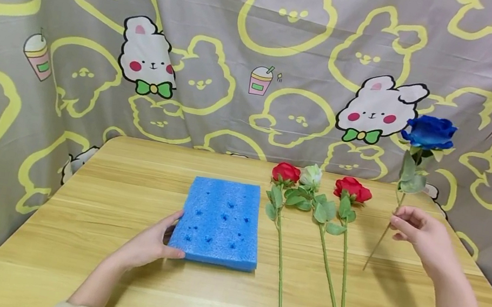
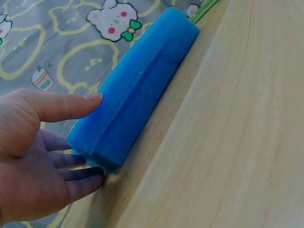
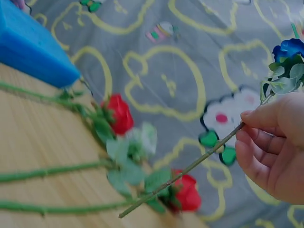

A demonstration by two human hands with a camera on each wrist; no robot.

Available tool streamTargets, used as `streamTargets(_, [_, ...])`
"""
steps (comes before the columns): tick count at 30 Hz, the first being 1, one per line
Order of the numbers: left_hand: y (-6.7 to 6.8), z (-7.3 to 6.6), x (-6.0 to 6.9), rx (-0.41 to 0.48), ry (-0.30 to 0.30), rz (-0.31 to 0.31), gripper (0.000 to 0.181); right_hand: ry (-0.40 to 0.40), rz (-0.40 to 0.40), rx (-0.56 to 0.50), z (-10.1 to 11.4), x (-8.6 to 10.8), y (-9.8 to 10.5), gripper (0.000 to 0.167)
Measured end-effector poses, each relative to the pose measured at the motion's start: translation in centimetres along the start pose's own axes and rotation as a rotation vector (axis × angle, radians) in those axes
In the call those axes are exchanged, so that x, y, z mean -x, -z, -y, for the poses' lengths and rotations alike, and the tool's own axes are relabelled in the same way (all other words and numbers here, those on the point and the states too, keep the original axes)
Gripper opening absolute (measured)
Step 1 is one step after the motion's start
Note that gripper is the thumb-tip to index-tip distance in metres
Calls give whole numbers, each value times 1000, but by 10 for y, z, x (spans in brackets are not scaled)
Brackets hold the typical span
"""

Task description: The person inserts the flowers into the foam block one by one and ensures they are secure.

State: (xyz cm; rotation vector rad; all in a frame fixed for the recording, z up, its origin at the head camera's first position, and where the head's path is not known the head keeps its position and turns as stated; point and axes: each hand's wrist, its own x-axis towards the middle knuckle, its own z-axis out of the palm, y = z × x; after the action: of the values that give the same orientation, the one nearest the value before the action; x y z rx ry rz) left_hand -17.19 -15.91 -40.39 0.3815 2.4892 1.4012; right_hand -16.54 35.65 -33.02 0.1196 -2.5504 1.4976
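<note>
Blue foam block [image 1: 208, 226] flat on tabletop [image 1: 120, 192], clasped at its 8 o'clock corner by partly open left hand [image 1: 159, 239]. Judgement: steady it, don't squeeze; foam likely dents. Rightward, block's 3 o'clock: right hand [image 1: 421, 236], thumb and fingertips closed on upright blue rose [image 1: 429, 133], by its stem [image 3: 190, 164]. Light, firm pinch should stop twisting. Count: one block; lying between, two red roses [image 1: 286, 173] flanking one pale rose [image 1: 311, 176]; one blue rose.
</note>
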Motion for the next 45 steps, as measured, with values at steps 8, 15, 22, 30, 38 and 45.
streamTargets(8, [-1,-1,0,-23,-4,-9,97,99,0,-38,39,-11,-31,15])
streamTargets(15, [-1,0,0,-25,-5,-10,96,186,5,-56,61,-23,-63,18])
streamTargets(22, [-1,0,0,-35,-15,-4,95,201,44,-151,81,-34,-98,19])
streamTargets(30, [-3,0,1,-51,-13,-21,94,237,79,-215,102,-47,-137,17])
streamTargets(38, [-4,-3,1,-62,-23,-26,93,323,164,-307,120,-62,-181,12])
streamTargets(45, [-4,-5,4,-62,-20,-31,92,353,187,-297,127,-76,-214,13])
